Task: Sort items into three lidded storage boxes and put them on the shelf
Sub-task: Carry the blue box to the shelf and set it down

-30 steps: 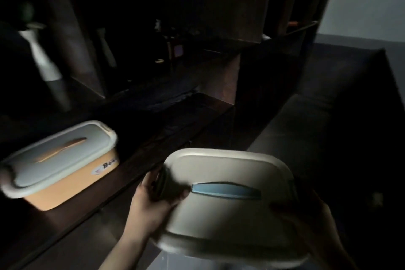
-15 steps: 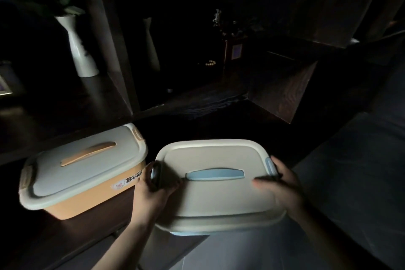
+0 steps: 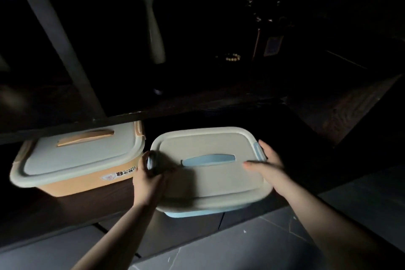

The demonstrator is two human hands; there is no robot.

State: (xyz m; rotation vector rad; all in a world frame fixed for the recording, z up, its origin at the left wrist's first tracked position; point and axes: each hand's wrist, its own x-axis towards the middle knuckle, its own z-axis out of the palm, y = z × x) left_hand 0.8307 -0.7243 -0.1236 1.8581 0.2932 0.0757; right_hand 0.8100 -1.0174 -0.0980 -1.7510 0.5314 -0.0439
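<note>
A blue storage box (image 3: 192,213) with a cream lid (image 3: 210,177) and a blue handle sits at the front of the dark lower shelf (image 3: 72,210), partly over its edge. My left hand (image 3: 148,180) grips the box's left side at the blue clip, thumb on the lid. On the right side, my right hand (image 3: 268,167) holds the box by the other clip, thumb lying across the lid. An orange box (image 3: 87,182) with a pale lid and orange handle stands on the same shelf just to the left, close to my left hand.
An upper shelf board (image 3: 65,124) overhangs the orange box's back. A pale vase (image 3: 154,28), a bead bracelet (image 3: 232,58) and a small frame (image 3: 271,45) stand in the dark compartment above. A slanted upright (image 3: 54,35) divides the shelving. Grey floor tiles (image 3: 252,245) lie below.
Both hands have carried the blue box forward and down onto the lower shelf beside the orange box. My view has moved in closer to the shelf.
</note>
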